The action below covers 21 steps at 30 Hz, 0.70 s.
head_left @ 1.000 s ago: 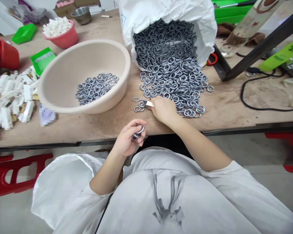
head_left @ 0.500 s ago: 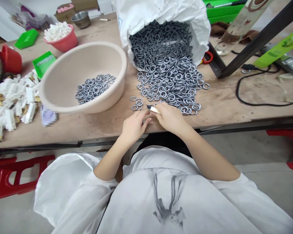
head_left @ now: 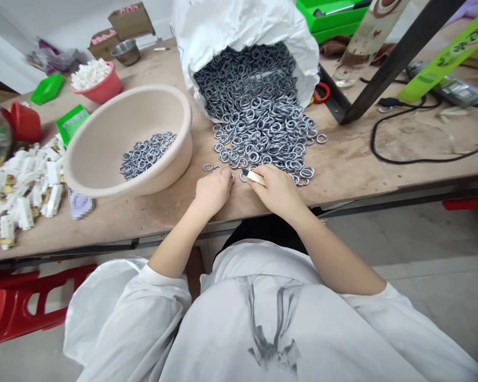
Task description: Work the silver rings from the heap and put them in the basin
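Observation:
My left hand (head_left: 214,191) is closed at the table's front, its fingertips pinched down at a grey ring that is mostly hidden by the fingers. Closed in my right hand (head_left: 278,190) is a small knife-like tool (head_left: 256,178) with a cream handle and a dark tip pointing left. The two hands are a short way apart. Just beyond them spreads a heap of grey rings (head_left: 263,130), spilling out of a white sack (head_left: 242,26) lying on its side. A few loose rings (head_left: 207,167) lie beside my left hand. More rings (head_left: 147,154) sit inside the beige basin (head_left: 175,178).
White plastic parts (head_left: 24,180) are piled at the left, near a green tray (head_left: 72,122) and a pink bowl (head_left: 103,91) of white pieces. On the right stand a dark metal bar (head_left: 398,63) and a black cable (head_left: 382,156). Red-handled scissors (head_left: 322,91) lie by the sack.
My left hand has moved away from the right one, forward and left toward the loose rings. The right hand keeps the tool. The whole view has shifted a little.

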Motion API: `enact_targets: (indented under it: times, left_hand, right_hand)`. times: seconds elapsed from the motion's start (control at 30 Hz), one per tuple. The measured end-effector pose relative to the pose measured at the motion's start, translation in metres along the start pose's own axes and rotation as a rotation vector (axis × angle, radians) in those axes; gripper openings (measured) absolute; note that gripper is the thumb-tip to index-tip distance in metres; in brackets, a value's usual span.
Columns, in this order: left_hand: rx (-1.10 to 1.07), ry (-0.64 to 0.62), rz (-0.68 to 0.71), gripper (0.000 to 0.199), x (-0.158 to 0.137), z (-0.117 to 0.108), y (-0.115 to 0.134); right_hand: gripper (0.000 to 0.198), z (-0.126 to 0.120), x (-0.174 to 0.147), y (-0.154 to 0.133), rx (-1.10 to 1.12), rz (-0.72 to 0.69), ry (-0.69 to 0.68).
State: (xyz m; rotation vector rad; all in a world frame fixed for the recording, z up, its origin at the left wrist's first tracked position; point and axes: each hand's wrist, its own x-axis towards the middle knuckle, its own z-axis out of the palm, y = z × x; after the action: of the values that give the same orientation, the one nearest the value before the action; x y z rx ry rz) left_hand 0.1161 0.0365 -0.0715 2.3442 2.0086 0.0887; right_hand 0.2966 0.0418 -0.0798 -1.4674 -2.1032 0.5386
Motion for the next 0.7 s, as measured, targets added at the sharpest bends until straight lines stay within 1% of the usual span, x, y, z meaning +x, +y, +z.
enact_targets:
  times: [0.07,0.1,0.17,0.2,0.27,0.33,0.4,0.47,0.53,0.6,0.7]
  left_hand:
    - [-0.187,0.014,0.014,0.021,-0.004,0.001,-0.004]
    - [-0.337,0.016,0.023,0.020,-0.007,0.001,-0.005]
    - [-0.727,-0.014,0.021,0.026,-0.016,0.001,-0.005]
    - [-0.946,-0.044,-0.004,0.032,-0.022,0.000,-0.004]
    - [-1.352,-0.125,-0.099,0.041,-0.032,-0.001,0.001]
    - [-1.649,-0.197,-0.192,0.047,-0.041,-0.003,0.007]
    - [-1.817,-0.291,-0.243,0.047,-0.049,-0.005,0.013]
    - [-1.909,-0.414,-0.268,0.046,-0.054,-0.006,0.017]
    - [-1.971,-0.512,-0.288,0.045,-0.059,-0.007,0.019]
    - [-2.019,-0.559,-0.296,0.046,-0.062,-0.008,0.020]
    - [-2.054,-0.597,-0.308,0.047,-0.067,-0.010,0.023]
  right_hand:
    - [0.022,0.003,-0.001,0.001,0.077,-0.039,0.009]
    - [0.022,0.004,-0.001,0.002,0.138,-0.079,0.003]
    - [0.021,0.007,-0.002,0.002,0.301,-0.166,-0.009]
    - [0.019,0.008,-0.002,0.001,0.393,-0.197,-0.006]
    - [0.018,0.009,-0.003,-0.001,0.571,-0.225,0.002]
    - [0.020,0.007,-0.004,-0.005,0.721,-0.244,-0.008]
    - [0.024,0.005,-0.005,-0.008,0.832,-0.281,-0.038]
    - [0.031,0.004,-0.007,-0.011,0.908,-0.296,-0.073]
    - [0.037,0.006,-0.008,-0.012,0.968,-0.276,-0.110]
    - [0.041,0.009,-0.010,-0.013,1.014,-0.242,-0.120]
    - [0.040,0.014,-0.012,-0.015,1.035,-0.249,-0.059]
